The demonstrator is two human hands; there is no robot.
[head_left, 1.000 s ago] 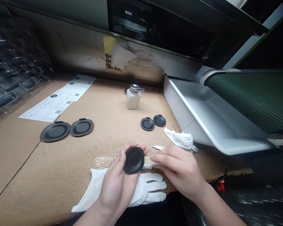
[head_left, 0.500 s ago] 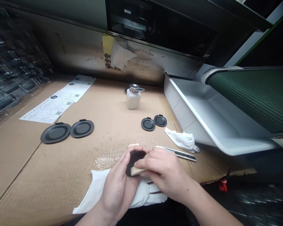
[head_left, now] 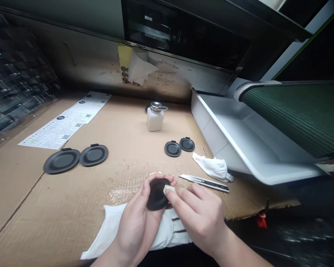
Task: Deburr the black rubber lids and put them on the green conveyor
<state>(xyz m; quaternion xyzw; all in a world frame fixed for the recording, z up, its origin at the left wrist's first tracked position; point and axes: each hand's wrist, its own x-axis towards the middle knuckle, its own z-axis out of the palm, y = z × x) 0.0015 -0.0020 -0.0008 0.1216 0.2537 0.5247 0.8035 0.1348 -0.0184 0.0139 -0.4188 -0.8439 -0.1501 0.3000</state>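
Cupped in my left hand (head_left: 137,218) is a round black plastic lid (head_left: 156,196), its flat face turned up towards me. My right hand (head_left: 202,215) pinches a small pale block (head_left: 169,189), like a piece of sponge or eraser, against the lid's right edge. Beneath both hands lies a white cloth glove (head_left: 111,222) at the cardboard's front edge. A utility knife (head_left: 204,182) with a white and black body rests just beyond my right hand. Behind it is a crumpled white cloth (head_left: 213,167).
Two larger black lids (head_left: 62,160) lie at left, two smaller ones (head_left: 172,148) right of centre. A white pump bottle (head_left: 155,120) stands further back. Printed label sheets (head_left: 52,131) lie at back left. A white tray (head_left: 256,148) and a green conveyor belt (head_left: 297,115) are at right.
My right hand has drawn back to the right with the pale block, from across the lid to its edge. More of the lid's face and the knife's blade end now show.
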